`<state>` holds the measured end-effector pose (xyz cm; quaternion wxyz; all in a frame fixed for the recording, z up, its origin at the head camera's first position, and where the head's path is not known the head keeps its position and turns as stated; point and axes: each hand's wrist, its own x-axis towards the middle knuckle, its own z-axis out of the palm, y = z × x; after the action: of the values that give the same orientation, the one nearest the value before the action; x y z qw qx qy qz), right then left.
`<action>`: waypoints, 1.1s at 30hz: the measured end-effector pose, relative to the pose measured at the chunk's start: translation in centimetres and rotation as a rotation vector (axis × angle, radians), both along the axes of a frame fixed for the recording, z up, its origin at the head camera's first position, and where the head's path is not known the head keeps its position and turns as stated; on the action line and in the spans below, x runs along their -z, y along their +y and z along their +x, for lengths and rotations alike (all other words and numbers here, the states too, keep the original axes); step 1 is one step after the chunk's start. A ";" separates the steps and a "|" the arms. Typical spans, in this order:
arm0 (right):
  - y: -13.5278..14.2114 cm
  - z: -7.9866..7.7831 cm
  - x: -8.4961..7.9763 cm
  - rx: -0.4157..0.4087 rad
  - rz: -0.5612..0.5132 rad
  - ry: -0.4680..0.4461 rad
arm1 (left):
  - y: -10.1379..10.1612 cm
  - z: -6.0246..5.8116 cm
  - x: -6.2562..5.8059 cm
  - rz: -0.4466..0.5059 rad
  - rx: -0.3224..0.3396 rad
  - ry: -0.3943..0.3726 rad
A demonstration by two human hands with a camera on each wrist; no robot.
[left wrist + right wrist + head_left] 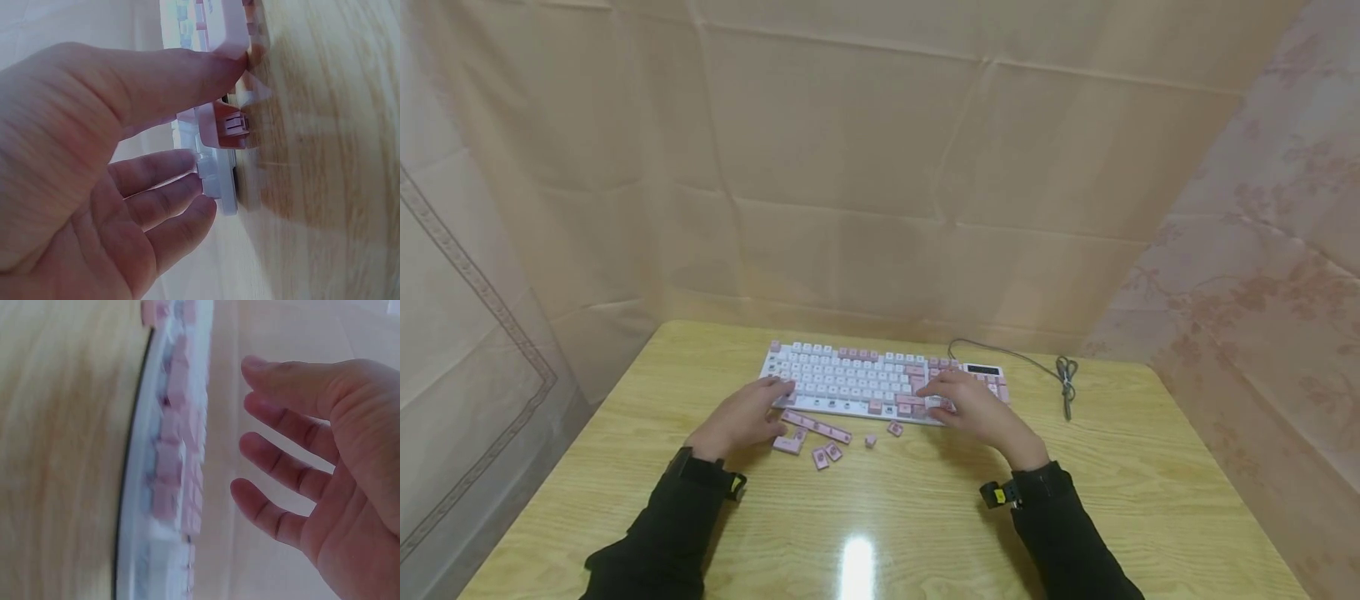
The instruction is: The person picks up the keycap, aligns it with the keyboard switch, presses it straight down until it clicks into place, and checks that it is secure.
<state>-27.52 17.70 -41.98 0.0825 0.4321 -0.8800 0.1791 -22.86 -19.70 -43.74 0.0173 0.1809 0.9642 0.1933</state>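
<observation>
A white and pink keyboard lies on the table, dark gaps showing along its bottom row. My left hand is at its left end, fingers spread from the thumb. In the left wrist view the thumb tip is right at a large pink keycap. Below the thumb, another pink keycap shows its hollow underside and stem. Over the keyboard's right part, my right hand hovers with loosely bent fingers and nothing between them. A long pink keycap rests in front of the keyboard.
More loose pink keycaps lie near the left thumb, including a wide one and a small one. Others sit further right. A bundled cable runs off the keyboard's back right. Behind the wooden table hangs a beige cloth.
</observation>
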 end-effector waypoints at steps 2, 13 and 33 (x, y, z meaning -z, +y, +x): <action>-0.7 0.3 0.2 -0.013 0.009 -0.026 | 0.0 0.0 0.0 0.005 0.009 0.006; -2.6 1.4 1.1 -0.139 0.074 -0.097 | 0.1 -0.1 0.1 0.014 0.019 0.009; -3.0 1.7 1.7 -0.100 0.118 -0.197 | 0.0 0.0 0.0 0.008 0.021 0.012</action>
<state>-25.79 14.69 -43.66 -0.0387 0.4598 -0.8702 0.1726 -22.88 -19.67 -43.73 0.0130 0.1922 0.9616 0.1956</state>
